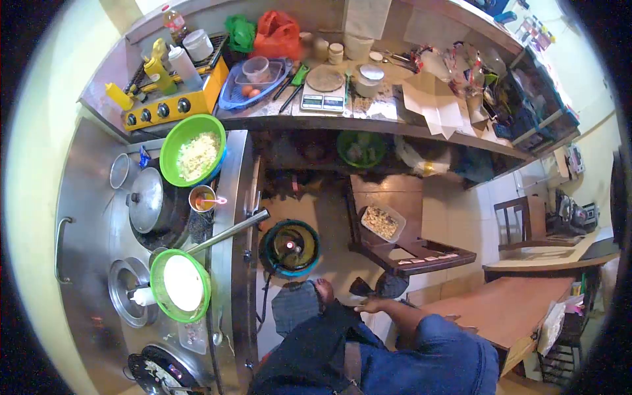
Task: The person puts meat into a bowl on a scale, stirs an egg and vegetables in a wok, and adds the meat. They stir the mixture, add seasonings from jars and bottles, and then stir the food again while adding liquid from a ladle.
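Near the bottom centre, my left hand shows in small part at the upper end of a dark cloth; its fingers are mostly hidden. It is beside a grey checked cloth over my leg. My right hand reaches in from a blue sleeve, fingers stretched toward the left, with nothing visible in them. Just above the right hand is a second dark checked patch. Ahead on the floor stands a round teal-rimmed vessel with a bright spot inside.
On the left steel counter are green baskets, one with chopped food, and a lidded pot. A long metal handle juts past its edge. A chair holds a tub of food pieces. A brown table stands right.
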The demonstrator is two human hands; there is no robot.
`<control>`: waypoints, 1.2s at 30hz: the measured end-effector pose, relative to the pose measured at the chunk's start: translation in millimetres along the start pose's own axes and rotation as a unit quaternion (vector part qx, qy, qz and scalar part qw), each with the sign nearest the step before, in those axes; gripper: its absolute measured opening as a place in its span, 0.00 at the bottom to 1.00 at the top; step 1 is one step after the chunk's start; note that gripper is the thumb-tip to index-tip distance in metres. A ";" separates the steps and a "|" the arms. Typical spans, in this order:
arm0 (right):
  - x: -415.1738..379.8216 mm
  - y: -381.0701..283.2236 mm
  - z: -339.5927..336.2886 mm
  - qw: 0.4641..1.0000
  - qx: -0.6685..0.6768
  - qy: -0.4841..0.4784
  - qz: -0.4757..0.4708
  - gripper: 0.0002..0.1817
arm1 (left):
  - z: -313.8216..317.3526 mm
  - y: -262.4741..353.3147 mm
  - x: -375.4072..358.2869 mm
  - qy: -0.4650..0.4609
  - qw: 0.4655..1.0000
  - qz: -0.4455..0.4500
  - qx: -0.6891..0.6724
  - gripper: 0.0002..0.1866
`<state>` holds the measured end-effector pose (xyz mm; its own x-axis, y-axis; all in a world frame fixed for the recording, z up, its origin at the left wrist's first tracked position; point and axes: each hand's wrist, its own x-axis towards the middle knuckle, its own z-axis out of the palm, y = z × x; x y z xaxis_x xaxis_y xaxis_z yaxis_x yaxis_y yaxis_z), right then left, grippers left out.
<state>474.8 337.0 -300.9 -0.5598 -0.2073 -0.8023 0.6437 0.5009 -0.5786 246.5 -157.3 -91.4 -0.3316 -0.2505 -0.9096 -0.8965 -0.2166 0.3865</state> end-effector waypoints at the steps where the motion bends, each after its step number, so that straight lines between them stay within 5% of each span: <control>1: -35.5 -22.2 -20.7 0.996 -0.063 -0.026 0.058 0.43 | 0.8 -0.2 1.4 -0.002 1.000 0.000 0.004 0.09; 7: -70.7 -10.6 8.6 0.991 0.009 -0.038 0.125 0.44 | -14.8 -6.5 6.1 -0.027 0.999 -0.002 0.021 0.10; 12: -85.5 -49.2 47.9 0.996 -0.054 0.042 0.055 0.38 | -43.1 -19.5 24.4 -0.072 0.996 -0.001 0.045 0.11; 14: -107.2 -88.3 67.1 0.977 0.113 0.129 0.125 0.33 | -57.3 -22.9 33.8 -0.095 0.994 0.002 0.058 0.11; 15: -47.9 -21.0 120.2 0.975 0.099 0.195 0.032 0.29 | -62.9 -24.8 39.3 -0.105 0.992 0.001 0.065 0.11; 16: -49.2 -29.6 137.3 0.974 0.100 0.199 0.031 0.29 | -70.2 -26.4 46.0 -0.117 0.991 0.003 0.071 0.11; 19: -77.5 -55.1 188.1 0.969 0.140 0.180 0.100 0.28 | -89.2 -39.4 56.2 -0.138 0.985 -0.008 0.098 0.11; 22: -86.4 -73.3 213.7 0.877 0.358 0.119 0.296 0.37 | -105.2 -49.2 63.3 -0.168 0.978 -0.006 0.123 0.12; 23: -47.1 -28.2 236.1 0.891 0.365 0.178 0.201 0.32 | -109.8 -52.0 65.7 -0.185 0.974 -0.005 0.133 0.12; 25: -65.9 -70.6 177.4 0.979 0.063 0.186 0.045 0.23 | -124.0 -57.0 70.7 -0.215 0.964 0.003 0.154 0.12; 26: -44.6 -80.8 161.5 0.948 0.137 0.286 0.021 0.21 | -137.0 -69.1 67.5 -0.216 0.966 0.007 0.143 0.12; 27: -88.3 -168.9 105.0 0.965 0.053 0.250 -0.061 0.20 | -144.0 -78.6 70.0 -0.222 0.966 0.014 0.135 0.12; 28: -53.5 -176.5 81.9 0.946 -0.123 0.288 -0.090 0.18 | -148.5 -89.1 71.1 -0.223 0.967 0.024 0.122 0.13; 30: -62.9 -306.8 28.7 0.976 -0.007 0.161 -0.150 0.18 | -156.7 -113.8 81.8 -0.208 0.974 0.040 0.074 0.13; 31: -78.0 -381.4 16.9 0.949 -0.039 0.134 -0.282 0.20 | -160.7 -129.6 86.0 -0.189 0.980 0.045 0.031 0.13; 36: -80.1 -605.8 111.2 0.783 -0.347 -0.015 -0.516 0.27 | -156.6 -198.6 122.7 -0.053 0.968 0.032 -0.244 0.14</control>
<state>187.7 -43.3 97.5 -0.5749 -0.8176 0.0306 -0.5884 0.3873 -0.7098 429.9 -292.7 -255.8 -0.4342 -0.1857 -0.8815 -0.6358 -0.6300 0.4459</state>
